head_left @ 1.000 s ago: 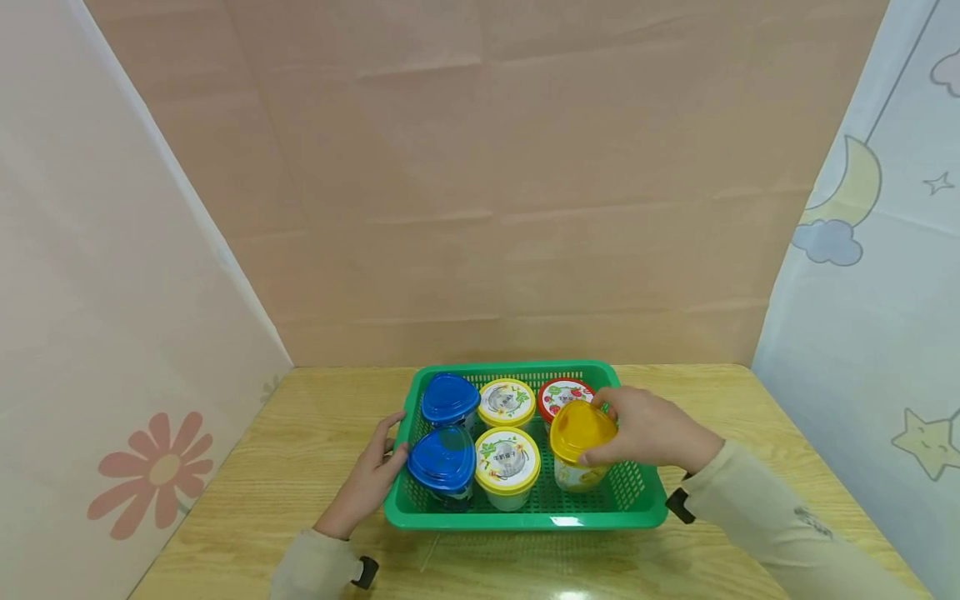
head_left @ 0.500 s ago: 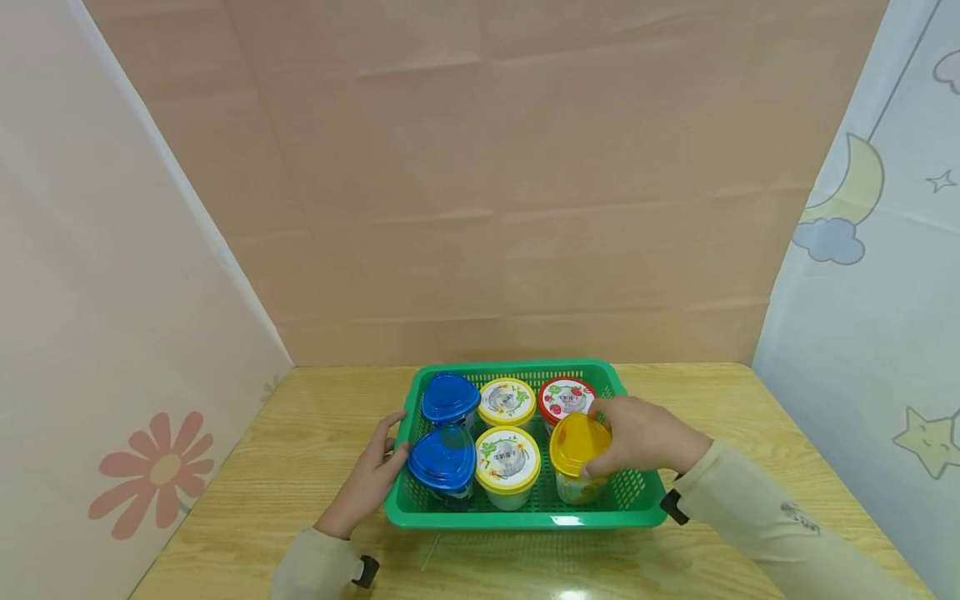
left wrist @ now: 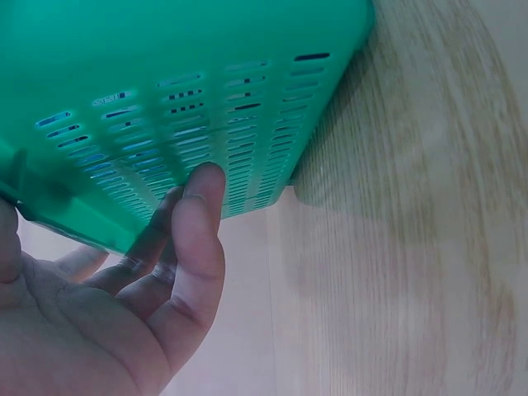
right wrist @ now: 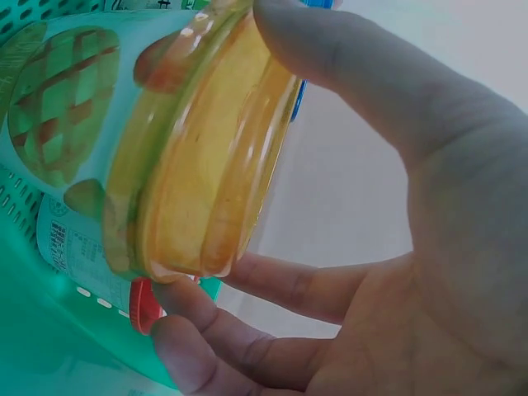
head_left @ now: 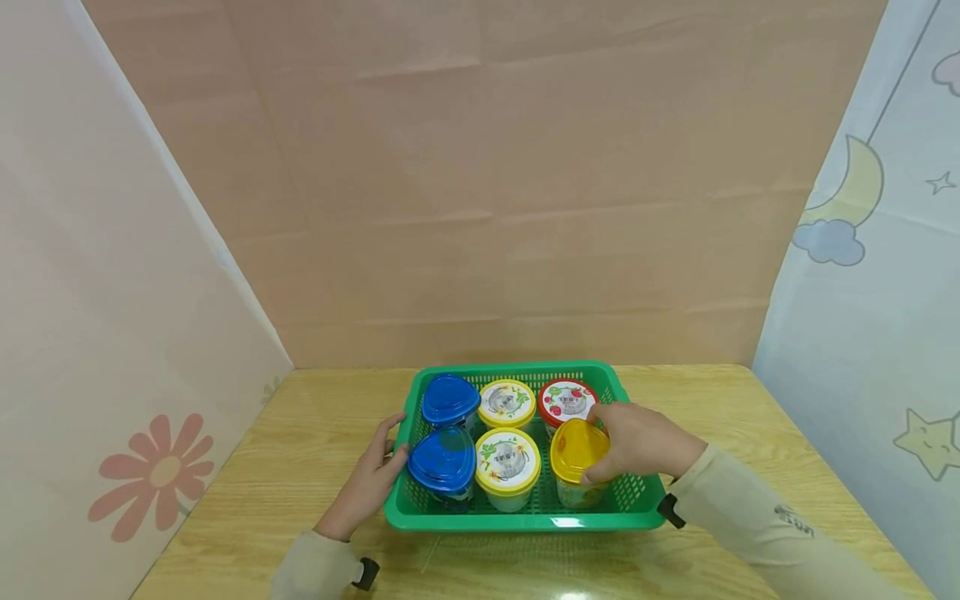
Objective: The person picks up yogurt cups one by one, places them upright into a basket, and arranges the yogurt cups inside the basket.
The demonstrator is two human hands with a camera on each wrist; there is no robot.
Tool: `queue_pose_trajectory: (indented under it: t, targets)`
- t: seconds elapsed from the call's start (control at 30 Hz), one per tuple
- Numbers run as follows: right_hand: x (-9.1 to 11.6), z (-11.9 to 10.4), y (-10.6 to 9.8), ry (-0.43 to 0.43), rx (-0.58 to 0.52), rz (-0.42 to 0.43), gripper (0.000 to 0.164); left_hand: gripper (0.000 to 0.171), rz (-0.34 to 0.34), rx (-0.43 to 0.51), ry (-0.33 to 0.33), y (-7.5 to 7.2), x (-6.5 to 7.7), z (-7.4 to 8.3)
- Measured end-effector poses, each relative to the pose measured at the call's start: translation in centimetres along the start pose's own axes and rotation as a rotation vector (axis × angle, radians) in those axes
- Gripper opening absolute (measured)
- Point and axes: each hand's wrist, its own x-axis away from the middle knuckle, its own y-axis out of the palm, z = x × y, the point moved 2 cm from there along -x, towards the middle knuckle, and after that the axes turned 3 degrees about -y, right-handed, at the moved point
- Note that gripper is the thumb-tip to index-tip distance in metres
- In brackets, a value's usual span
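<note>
My right hand (head_left: 645, 440) pinches a cup with a clear yellow rounded-triangular lid (head_left: 579, 448), thumb on one side of the lid and fingers on the other. That cup stands low in the front right of a green plastic basket (head_left: 525, 522). In the right wrist view, the side of the yellow-lidded cup (right wrist: 62, 103) carries a printed green pattern. Behind it sits a cup with a red-rimmed strawberry lid (head_left: 567, 400). At the basket's left side my left hand (head_left: 367, 479) holds the rim, its fingers against the outer slotted wall (left wrist: 132, 140) in the left wrist view.
Two cups with blue lids, a back one (head_left: 450, 398) and a front one (head_left: 442, 460), line the basket's left. Mid-basket are two yellow-rimmed cups, one behind (head_left: 507, 403) and one in front (head_left: 507, 461). The basket stands on a wooden table (head_left: 300, 433) between cloth-covered sides.
My right hand has lowered the yellow-lidded cup toward the basket floor and shifted slightly left, showing more of the red-rimmed lid. My left hand has stayed at the rim.
</note>
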Motion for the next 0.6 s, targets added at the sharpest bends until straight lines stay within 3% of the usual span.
queue_pose_trajectory:
  t: [0.23,0.6]
  targets:
    - [-0.17,-0.15,0.11,0.004,-0.032,-0.014,0.08,0.05,-0.006,0.012,0.001,-0.19,0.02,-0.01]
    - [0.27,-0.1,0.36,0.008,-0.029,0.009,0.086,0.048,0.027,-0.055,0.004,-0.23,0.23,-0.05]
